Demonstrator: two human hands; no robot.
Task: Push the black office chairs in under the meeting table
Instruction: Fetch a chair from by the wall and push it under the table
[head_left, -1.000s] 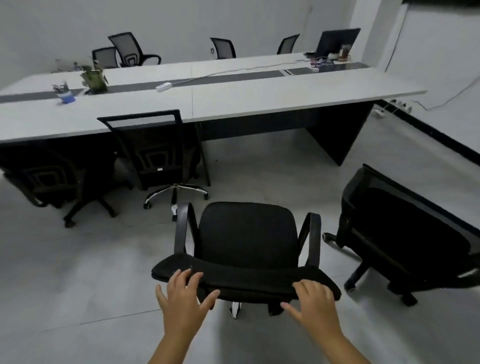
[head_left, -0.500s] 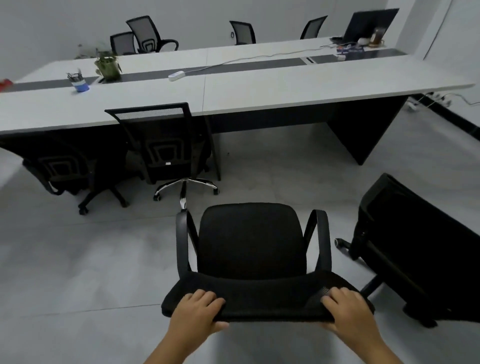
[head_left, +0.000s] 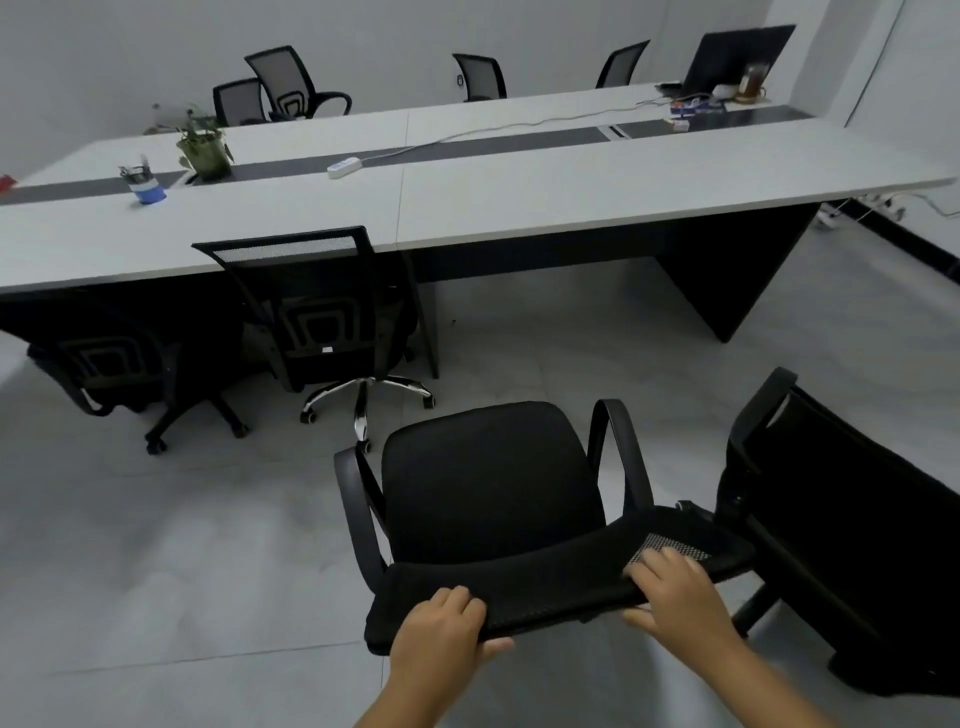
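Observation:
A black office chair (head_left: 493, 483) with two armrests stands on the floor in front of me, its seat facing the long white meeting table (head_left: 519, 202). My left hand (head_left: 441, 639) and my right hand (head_left: 675, 592) both grip the top edge of its mesh backrest. A second black chair (head_left: 852, 525) stands loose at the right, turned sideways, touching or nearly touching the held one. Two more chairs sit tucked at the table's near side: one in the middle (head_left: 317, 312) and one at the left (head_left: 104, 353).
Several chairs line the table's far side (head_left: 291, 83). On the table are a potted plant (head_left: 205, 150), a blue pen cup (head_left: 148, 192), a white power strip (head_left: 343, 167) and a laptop (head_left: 737, 57). The table's dark end panel (head_left: 727, 280) stands ahead right. Open floor lies between me and the table.
My hands went from hovering open behind the backrest to gripping its top edge. The chair has swung slightly, its backrest turning rightward toward the loose chair, and the table looks closer.

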